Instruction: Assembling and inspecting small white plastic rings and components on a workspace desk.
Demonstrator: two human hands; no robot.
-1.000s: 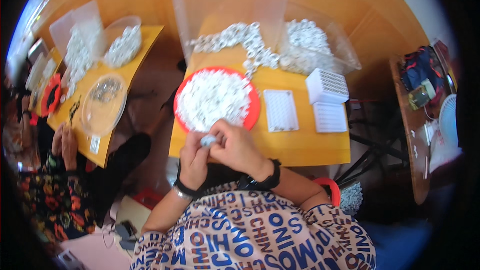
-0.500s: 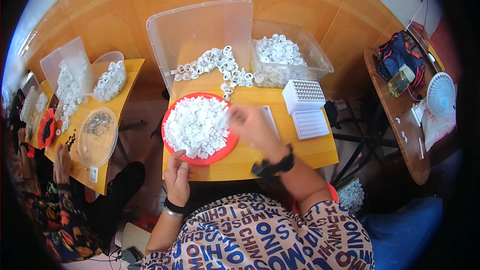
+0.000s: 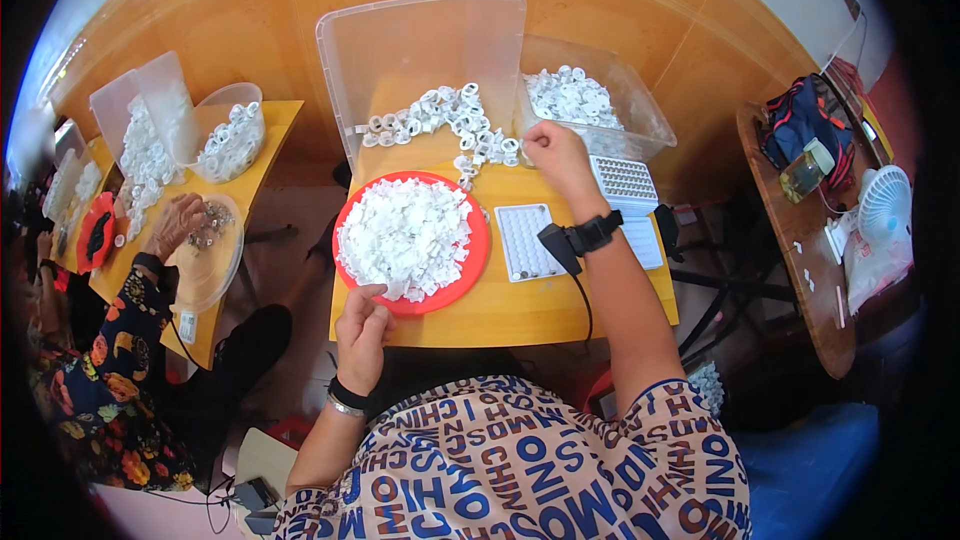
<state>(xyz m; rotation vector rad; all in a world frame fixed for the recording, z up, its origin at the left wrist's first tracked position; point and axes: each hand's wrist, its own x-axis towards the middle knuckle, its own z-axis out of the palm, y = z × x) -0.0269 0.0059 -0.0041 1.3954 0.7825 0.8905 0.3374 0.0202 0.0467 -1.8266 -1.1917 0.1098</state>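
Observation:
A red round tray (image 3: 478,252) on the yellow table holds a heap of small white plastic pieces (image 3: 405,235). At its near edge my left hand (image 3: 362,338) is closed, thumb and fingers together; what they hold, if anything, is hidden. My right hand (image 3: 560,158) is stretched out over the table, fingertips pinched beside white ring-shaped parts (image 3: 470,130). I cannot make out what is in the pinch. Below that hand lies a white tray with round hollows (image 3: 525,230). A clear plastic bin (image 3: 655,130) full of the white rings stands behind it.
A stack of white trays with metal pieces (image 3: 625,180) stands at the table's right. A clear upright lid (image 3: 420,45) is at the back. To the left, a co-worker's hand (image 3: 180,220) is over a clear round tray (image 3: 225,265). A fan (image 3: 884,205) stands far right.
My right hand has gone from the red tray's right side up and away to near the rings and bin. My left hand stays by the tray. The co-worker's hand has reached over the round tray.

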